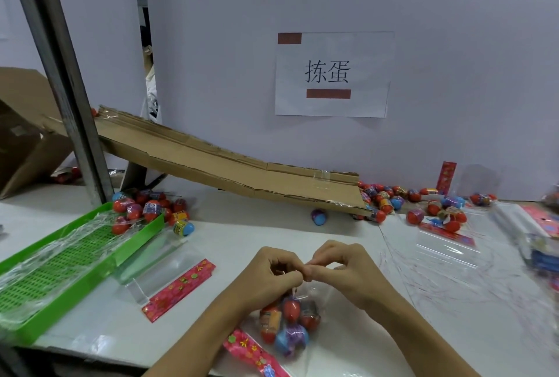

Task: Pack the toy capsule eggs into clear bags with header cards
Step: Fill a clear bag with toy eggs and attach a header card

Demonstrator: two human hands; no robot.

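So the white table [272,234] is taking up most of the view, with a long cardboard ramp [230,164] sloping down across the back of it from the left, and a paper sign [331,74] sitting taped on the wall above. A green slatted tray [60,267] is lying at the left edge with crinkly plastic film over it, and a bunch of capsule eggs [148,210] is piling up at its far corner (mostly red, a couple blue). More loose eggs [423,204] are scattering around the ramp's low end on the right. An empty clear bag [160,267] with its pink flowery header card [180,289] is lying flat between the tray and the hands. Front and centre, both hands are working the top of a filled bag [290,322] of eggs resting on the table: the left hand [272,273] and the right hand [348,270] are meeting fingertip to fingertip, fingers curled and pinching the bag's mouth. Another pink card [254,352] is lying just beside that bag, near the table's front edge.
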